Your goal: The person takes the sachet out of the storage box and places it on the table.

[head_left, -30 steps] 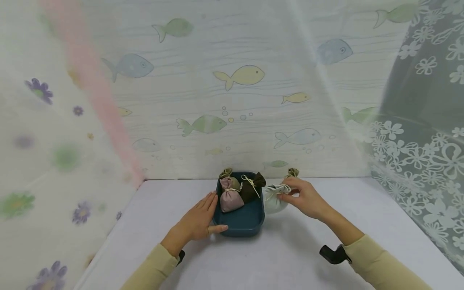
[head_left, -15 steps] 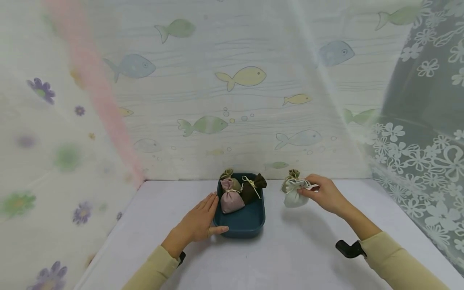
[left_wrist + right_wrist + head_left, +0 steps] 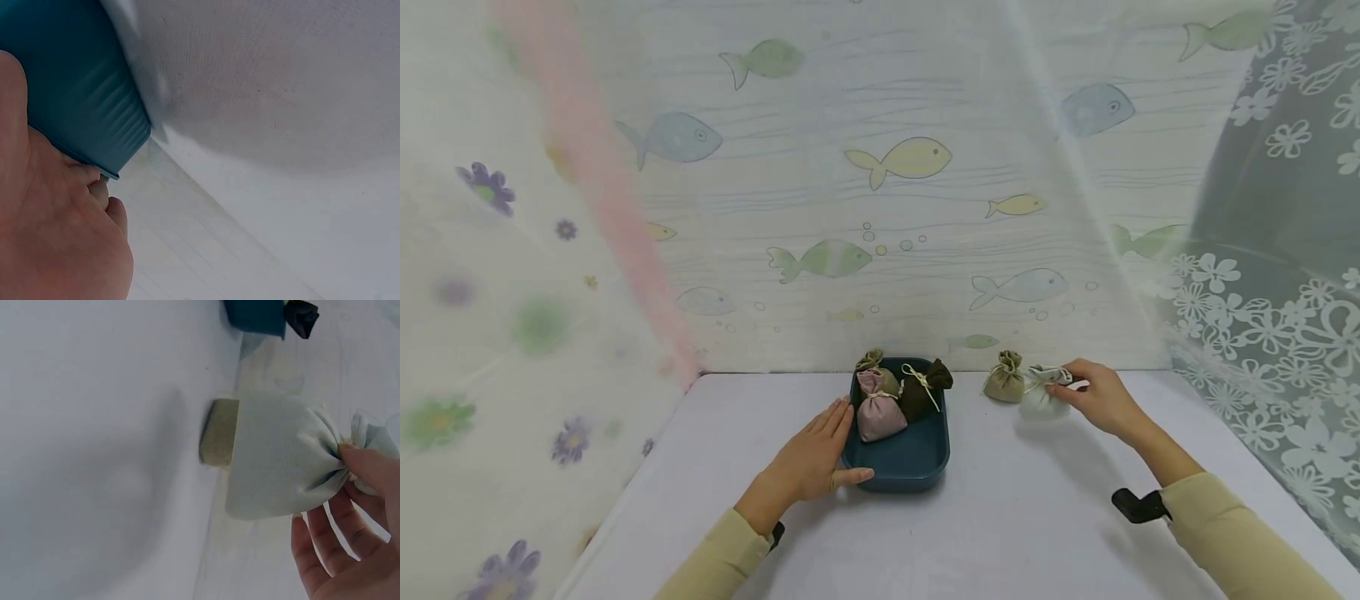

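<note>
Shifted toward three o'clock since earlier, the pale bag (image 3: 1043, 406) is pinched by the right hand (image 3: 1099, 397), four o'clock from the loose olive bag (image 3: 1003, 386). I see the left hand (image 3: 805, 457), fingers straight, touching the blue bin (image 3: 906, 481) at nine o'clock.

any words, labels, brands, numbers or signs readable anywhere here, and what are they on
None: no readable text shows in any view.
Blue bin: no lettering on the sides that show.
Pale pouch: plain cloth where visible; the right hand covers part of its neck.
Pink pouch and dark brown pouch: no label visible.
Backdrop: drawn fish, bubbles and wavy lines, no writing.
</note>
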The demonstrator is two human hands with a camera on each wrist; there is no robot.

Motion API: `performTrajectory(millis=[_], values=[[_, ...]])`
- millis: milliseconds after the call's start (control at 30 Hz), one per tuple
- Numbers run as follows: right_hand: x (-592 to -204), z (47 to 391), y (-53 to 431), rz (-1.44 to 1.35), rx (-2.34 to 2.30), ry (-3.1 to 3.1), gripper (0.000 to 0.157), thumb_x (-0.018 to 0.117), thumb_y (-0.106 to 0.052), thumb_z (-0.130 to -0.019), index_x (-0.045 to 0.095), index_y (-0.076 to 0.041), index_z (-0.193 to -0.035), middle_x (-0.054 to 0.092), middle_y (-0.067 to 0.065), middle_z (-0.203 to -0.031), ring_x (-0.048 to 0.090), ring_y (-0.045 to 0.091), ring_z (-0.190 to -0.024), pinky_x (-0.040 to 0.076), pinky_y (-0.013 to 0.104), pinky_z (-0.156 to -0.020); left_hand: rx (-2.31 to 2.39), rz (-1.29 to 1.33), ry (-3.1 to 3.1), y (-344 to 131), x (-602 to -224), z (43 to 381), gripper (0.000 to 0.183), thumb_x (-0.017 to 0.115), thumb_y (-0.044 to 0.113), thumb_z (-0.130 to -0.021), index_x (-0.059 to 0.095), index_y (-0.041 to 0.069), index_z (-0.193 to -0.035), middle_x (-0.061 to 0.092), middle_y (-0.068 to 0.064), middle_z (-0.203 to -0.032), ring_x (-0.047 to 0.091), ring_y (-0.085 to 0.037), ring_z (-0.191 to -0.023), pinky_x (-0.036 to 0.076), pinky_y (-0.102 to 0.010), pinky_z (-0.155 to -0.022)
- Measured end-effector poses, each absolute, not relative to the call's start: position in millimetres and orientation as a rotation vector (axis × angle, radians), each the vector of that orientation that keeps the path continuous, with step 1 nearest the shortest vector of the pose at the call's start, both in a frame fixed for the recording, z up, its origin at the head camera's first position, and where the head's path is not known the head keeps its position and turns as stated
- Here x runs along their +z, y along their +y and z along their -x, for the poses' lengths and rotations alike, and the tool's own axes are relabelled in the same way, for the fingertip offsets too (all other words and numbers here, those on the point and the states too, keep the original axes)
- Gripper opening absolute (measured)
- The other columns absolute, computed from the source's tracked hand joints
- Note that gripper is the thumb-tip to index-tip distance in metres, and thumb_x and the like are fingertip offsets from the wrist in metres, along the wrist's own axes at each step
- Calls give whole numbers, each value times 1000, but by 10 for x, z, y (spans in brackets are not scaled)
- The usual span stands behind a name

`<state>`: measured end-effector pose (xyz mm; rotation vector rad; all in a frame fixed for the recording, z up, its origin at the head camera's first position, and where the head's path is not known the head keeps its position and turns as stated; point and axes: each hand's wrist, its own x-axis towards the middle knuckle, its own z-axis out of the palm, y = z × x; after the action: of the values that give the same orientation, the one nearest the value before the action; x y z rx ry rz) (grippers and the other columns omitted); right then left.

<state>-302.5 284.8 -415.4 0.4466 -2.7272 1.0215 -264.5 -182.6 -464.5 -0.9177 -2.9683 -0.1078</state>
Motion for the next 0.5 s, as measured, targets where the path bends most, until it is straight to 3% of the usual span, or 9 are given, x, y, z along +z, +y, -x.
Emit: performTrajectory(millis=[233, 500], values=[[-4197, 3065, 2963, -395, 1007, -2724, 26, 73, -15, -96, 71, 5, -113, 69, 20, -110, 65, 38, -103, 59, 49, -83, -170, 944, -2941, -1818, -4606, 2628, 110, 42, 78, -94, 25, -9, -158, 16, -25, -168, 16, -39, -156, 23, -52, -124], [-4233, 3122, 3038, -333, 1017, -2750, 32, 71, -18, -99, 68, 8, -117, 67, 26, -116, 63, 47, -108, 58, 51, -78, -102, 932, -2930, -1838, -4705, 2668, 107, 39, 79, -95, 22, -4, -161, 12, -20, -170, 12, -33, -157, 22, -50, -125]])
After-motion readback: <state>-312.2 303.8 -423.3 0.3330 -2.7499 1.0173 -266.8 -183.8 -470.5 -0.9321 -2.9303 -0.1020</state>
